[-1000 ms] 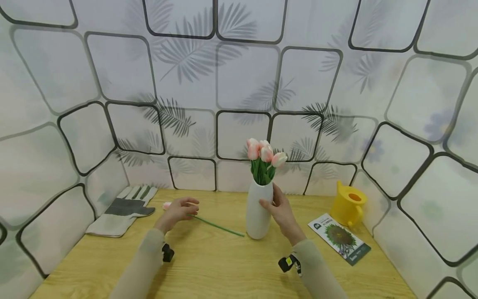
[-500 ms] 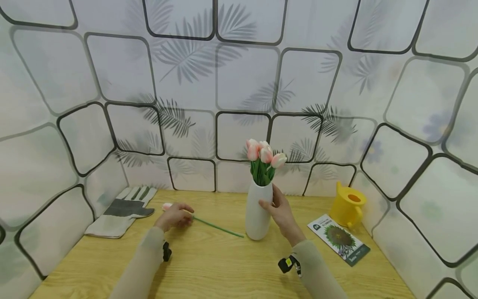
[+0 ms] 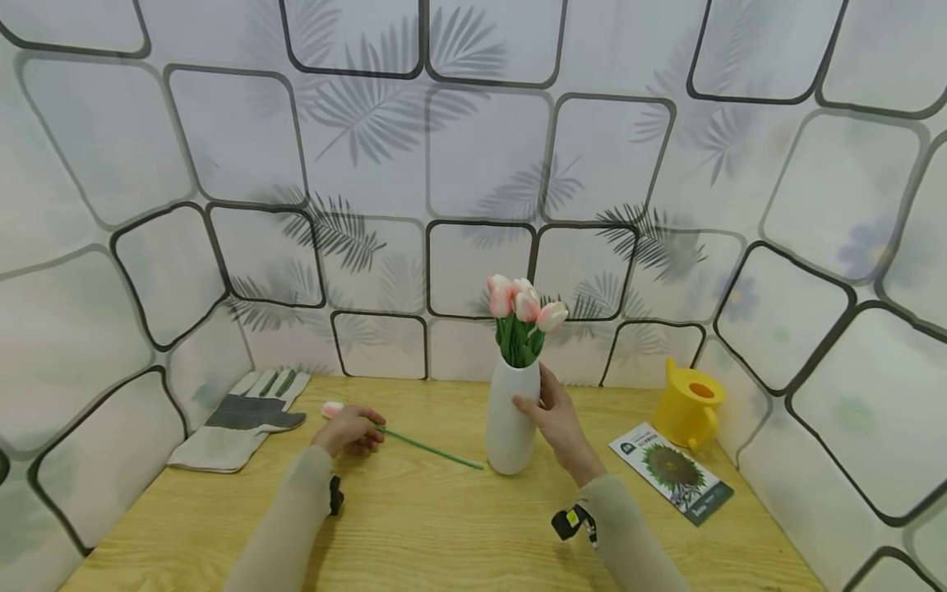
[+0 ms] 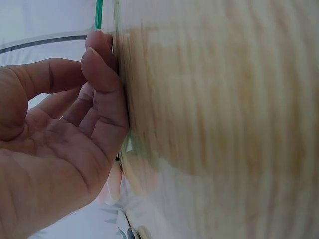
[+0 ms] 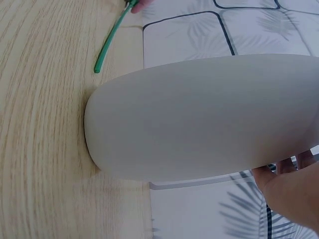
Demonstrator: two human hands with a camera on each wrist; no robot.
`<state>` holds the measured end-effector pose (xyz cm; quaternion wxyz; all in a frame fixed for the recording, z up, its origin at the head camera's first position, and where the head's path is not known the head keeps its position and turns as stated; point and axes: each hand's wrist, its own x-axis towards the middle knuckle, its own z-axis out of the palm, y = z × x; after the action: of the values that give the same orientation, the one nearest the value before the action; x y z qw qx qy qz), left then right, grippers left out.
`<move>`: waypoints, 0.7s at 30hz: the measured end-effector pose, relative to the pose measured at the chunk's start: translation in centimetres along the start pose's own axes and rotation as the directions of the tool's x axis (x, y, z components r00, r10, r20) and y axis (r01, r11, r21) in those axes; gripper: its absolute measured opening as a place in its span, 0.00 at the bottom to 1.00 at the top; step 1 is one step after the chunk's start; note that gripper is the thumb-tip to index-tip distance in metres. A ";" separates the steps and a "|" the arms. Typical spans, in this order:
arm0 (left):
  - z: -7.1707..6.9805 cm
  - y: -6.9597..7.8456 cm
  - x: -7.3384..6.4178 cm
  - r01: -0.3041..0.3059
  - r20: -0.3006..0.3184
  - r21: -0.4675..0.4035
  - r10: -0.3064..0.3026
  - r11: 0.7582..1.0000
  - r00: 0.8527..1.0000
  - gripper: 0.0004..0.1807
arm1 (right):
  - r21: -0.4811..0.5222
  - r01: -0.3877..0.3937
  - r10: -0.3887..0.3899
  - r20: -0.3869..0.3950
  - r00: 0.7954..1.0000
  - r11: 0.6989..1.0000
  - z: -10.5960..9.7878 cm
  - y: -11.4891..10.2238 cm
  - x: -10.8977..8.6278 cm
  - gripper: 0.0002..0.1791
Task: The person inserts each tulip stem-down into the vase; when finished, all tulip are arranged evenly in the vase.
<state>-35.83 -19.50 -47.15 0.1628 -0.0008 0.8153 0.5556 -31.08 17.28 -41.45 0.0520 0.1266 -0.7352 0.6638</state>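
A single pink-and-white tulip (image 3: 331, 409) lies on the wooden table, its green stem (image 3: 436, 451) pointing toward the vase. Over the stem, my left hand (image 3: 351, 430) pinches it with thumb and fingertips together; in the left wrist view the stem (image 4: 98, 14) comes out beyond the fingertips of the left hand (image 4: 75, 114), which partly hide it. The white vase (image 3: 510, 419) stands upright with several pink tulips (image 3: 524, 302) in it. From its right side my right hand (image 3: 558, 419) grips the vase's upper part; the fingers behind it are hidden.
A grey-and-white work glove (image 3: 244, 419) lies at the left of the table (image 3: 429, 534). At the right are a seed packet (image 3: 672, 473) with a flower picture and a yellow watering can (image 3: 690, 407). Patterned walls (image 3: 481, 156) enclose the back and both sides.
My left hand has come down onto the stem and its fingers have closed together there. The right hand and the vase have stayed put.
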 end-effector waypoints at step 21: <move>0.0 -0.4 1.2 -0.184 -0.036 -0.078 0.182 0.980 0.983 0.19 | 0.000 0.006 -0.006 0.003 1.000 1.000 -0.1 0.3 0.2 0.43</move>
<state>-36.88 -19.47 -47.84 0.0991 0.0595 0.7910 0.6008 -31.33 17.37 -41.66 0.0531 0.1299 -0.7348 0.6637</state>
